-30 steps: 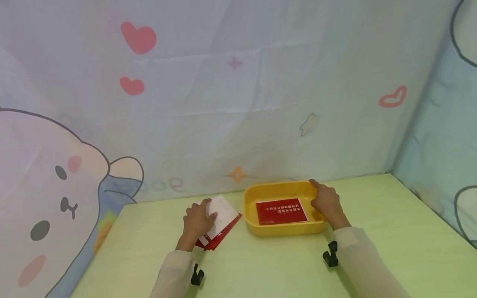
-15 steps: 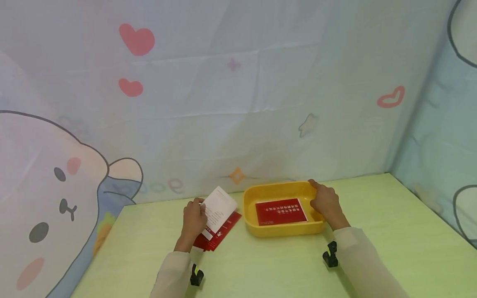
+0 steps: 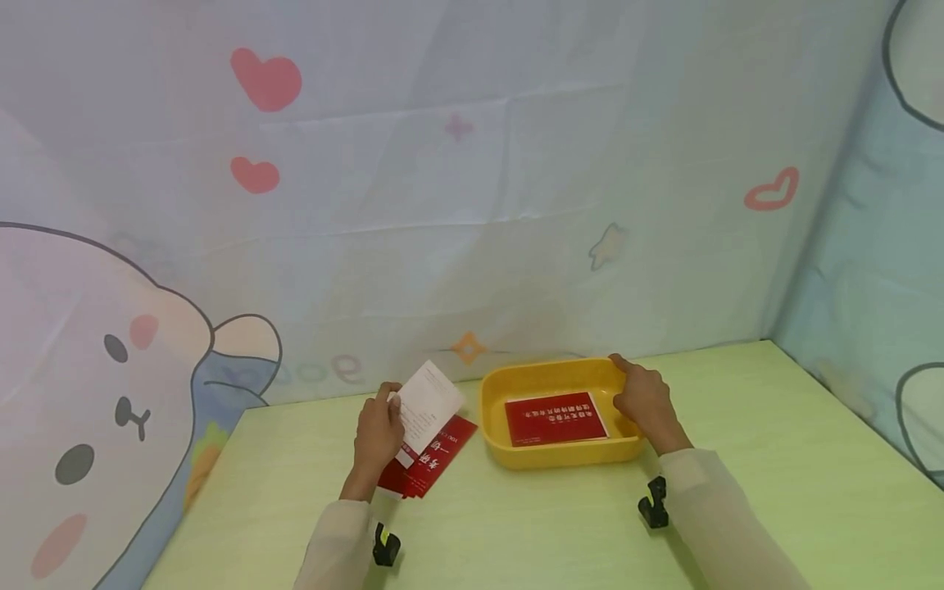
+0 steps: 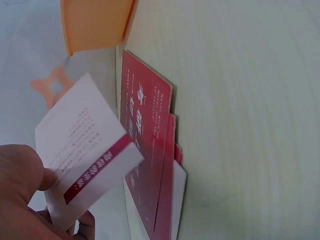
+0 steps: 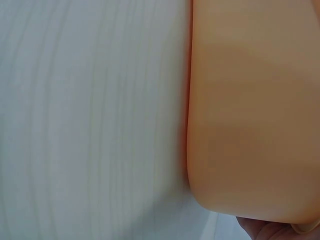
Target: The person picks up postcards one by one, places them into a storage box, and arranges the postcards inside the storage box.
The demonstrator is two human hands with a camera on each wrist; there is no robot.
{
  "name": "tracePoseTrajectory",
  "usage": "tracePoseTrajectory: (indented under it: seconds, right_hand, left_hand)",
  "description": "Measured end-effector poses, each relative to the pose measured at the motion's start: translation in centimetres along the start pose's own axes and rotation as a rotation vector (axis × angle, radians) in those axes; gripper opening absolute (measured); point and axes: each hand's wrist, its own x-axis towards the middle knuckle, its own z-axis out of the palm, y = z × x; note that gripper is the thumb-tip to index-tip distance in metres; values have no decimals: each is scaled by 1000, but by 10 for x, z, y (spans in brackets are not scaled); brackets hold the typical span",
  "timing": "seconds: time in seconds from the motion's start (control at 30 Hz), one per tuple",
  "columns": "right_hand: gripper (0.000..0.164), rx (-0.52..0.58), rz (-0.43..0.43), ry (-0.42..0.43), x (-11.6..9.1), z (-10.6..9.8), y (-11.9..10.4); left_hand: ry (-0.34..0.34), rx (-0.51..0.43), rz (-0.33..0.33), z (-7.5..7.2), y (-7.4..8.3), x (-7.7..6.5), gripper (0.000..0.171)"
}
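My left hand [image 3: 378, 434] pinches a white printed card [image 4: 87, 145] with a red band near one edge, thumb on its face and fingers behind. The card is tilted up, raised over a fanned pile of red cards [image 3: 442, 455] with white lettering. To the right of the pile stands a yellow plastic tray [image 3: 560, 456]. Inside it lies a red card [image 3: 556, 419] with white lettering and a white edge below. My right hand [image 3: 649, 403] grips the tray's right end, its thumb and fingers at the rim. In the right wrist view the tray wall [image 5: 255, 110] hides most of that hand.
The pale green table [image 3: 516, 533] carries the pile and the tray close to its back edge. Behind rises a printed cloth backdrop [image 3: 413, 205] with hearts and a cartoon bear. Another cloth panel [image 3: 870, 270] borders the right side.
The left hand has lifted the white card off the pile and tilted it up, uncovering more of the red card beneath. The right hand and tray have stayed in place.
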Motion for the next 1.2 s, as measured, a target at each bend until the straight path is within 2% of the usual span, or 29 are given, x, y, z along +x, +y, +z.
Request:
tracePoseTrajectory:
  seconds: [0.23, 0.37, 0.53, 0.87, 1.03, 1.2]
  right_hand:
    - [65, 5, -1, 1, 0, 2, 2]
    - [65, 2, 3, -2, -1, 1, 2]
    - [66, -2, -1, -2, -2, 1, 2]
    - [65, 5, 7, -4, 1, 3, 3]
    - [66, 14, 15, -14, 2, 2, 2]
    - [65, 12, 12, -10, 1, 2, 1]
  left_hand:
    - [68, -103, 23, 0, 3, 7, 33]
    - [56, -172, -12, -2, 8, 9, 38]
    - [8, -242, -53, -5, 16, 9, 44]
    - [-32, -318, -5, -7, 28, 11, 47]
    - [-45, -332, 40, -9, 34, 12, 46]
    - [-63, -385, 80, -9, 42, 13, 43]
